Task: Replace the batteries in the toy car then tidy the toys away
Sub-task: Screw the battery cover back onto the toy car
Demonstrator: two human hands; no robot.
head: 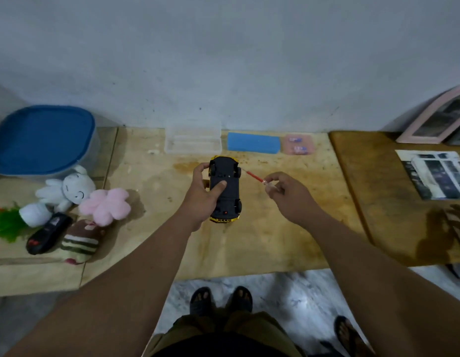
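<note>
We are holding the toy car (pixel 225 189) upside down in our left hand (pixel 202 193), above the middle of the tabletop (pixel 288 228). The grip is wrapping its side, with the thumb pressing on the black underside, probably so the battery cover is facing us. At 3 o'clock of the car, our right hand (pixel 285 194) is pinching a small red screwdriver (pixel 256 178), its tip pointing at the car, ready for the screw, we think. At 9 o'clock the plush toys (pixel 90 199) are waiting near the blue-lidded box (pixel 43 140). At 12 o'clock a pink battery pack (pixel 298 144) is lying.
</note>
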